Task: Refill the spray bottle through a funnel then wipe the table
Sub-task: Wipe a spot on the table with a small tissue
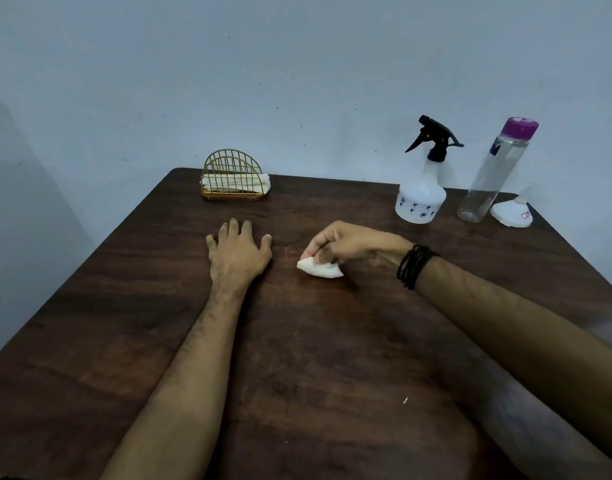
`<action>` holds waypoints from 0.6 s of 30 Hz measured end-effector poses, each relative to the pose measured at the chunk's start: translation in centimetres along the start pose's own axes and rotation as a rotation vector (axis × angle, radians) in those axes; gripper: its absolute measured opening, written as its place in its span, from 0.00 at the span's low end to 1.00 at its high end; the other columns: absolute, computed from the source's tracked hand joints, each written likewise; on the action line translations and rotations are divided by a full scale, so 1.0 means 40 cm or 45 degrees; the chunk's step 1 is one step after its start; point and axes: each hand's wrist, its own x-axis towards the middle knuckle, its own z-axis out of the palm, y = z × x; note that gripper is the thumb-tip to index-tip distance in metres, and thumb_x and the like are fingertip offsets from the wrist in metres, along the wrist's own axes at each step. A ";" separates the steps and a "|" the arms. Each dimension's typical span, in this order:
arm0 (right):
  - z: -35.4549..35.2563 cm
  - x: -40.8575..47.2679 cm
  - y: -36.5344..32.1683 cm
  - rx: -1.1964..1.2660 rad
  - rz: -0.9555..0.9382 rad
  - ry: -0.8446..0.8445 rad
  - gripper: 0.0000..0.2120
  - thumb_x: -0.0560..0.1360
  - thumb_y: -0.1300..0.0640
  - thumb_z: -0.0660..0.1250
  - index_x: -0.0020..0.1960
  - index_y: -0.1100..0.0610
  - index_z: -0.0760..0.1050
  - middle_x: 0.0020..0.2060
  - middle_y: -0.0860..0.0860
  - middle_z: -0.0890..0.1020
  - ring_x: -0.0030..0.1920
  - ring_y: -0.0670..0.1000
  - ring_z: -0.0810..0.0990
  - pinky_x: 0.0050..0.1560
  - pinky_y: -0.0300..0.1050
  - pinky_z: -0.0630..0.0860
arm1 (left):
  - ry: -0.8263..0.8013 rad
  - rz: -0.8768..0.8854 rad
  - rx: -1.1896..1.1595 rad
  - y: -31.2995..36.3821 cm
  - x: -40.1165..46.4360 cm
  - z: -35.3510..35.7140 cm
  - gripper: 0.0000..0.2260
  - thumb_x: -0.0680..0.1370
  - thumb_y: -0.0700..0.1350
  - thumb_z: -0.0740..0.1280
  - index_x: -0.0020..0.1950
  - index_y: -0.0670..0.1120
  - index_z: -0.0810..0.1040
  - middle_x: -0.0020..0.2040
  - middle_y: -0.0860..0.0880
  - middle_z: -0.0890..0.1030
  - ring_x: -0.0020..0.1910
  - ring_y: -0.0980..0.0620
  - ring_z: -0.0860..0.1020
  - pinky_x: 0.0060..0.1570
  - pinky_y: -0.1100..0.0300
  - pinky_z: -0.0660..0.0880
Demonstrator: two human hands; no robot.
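My right hand (335, 242) grips a crumpled white tissue (321, 269) and presses it on the dark wooden table (297, 341) near its middle. My left hand (238, 252) lies flat on the table, fingers spread, a short way left of the tissue. At the back right stands the white spray bottle (421, 199) with its black trigger head on. Right of it is a tall clear bottle (494, 171) with a purple cap. A white funnel (512, 213) lies upside down beside that bottle.
A gold wire napkin holder (232, 180) with white napkins stands at the back of the table, left of centre. A pale wall (297, 81) rises right behind the table. A tiny white scrap (405, 400) lies on the table near me.
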 end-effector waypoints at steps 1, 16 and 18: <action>-0.009 0.011 0.003 0.038 0.033 0.049 0.13 0.78 0.68 0.66 0.56 0.57 0.85 0.43 0.48 0.84 0.41 0.42 0.78 0.38 0.32 0.75 | -0.003 0.000 0.001 0.000 0.000 -0.001 0.30 0.80 0.62 0.53 0.76 0.46 0.66 0.78 0.41 0.63 0.78 0.43 0.59 0.74 0.39 0.55; 0.133 -0.052 0.029 -0.704 -0.422 0.667 0.12 0.77 0.59 0.67 0.58 0.55 0.84 0.49 0.50 0.84 0.47 0.51 0.83 0.47 0.44 0.77 | -0.015 -0.011 -0.016 -0.001 0.004 -0.001 0.30 0.81 0.62 0.53 0.78 0.46 0.64 0.79 0.42 0.62 0.78 0.43 0.58 0.76 0.42 0.53; 0.133 -0.059 0.024 -0.712 -0.435 0.606 0.11 0.78 0.56 0.69 0.59 0.54 0.84 0.49 0.49 0.84 0.48 0.50 0.82 0.49 0.45 0.79 | -0.019 -0.013 -0.013 0.001 0.004 0.002 0.30 0.81 0.62 0.53 0.78 0.46 0.64 0.79 0.42 0.61 0.78 0.43 0.58 0.76 0.41 0.53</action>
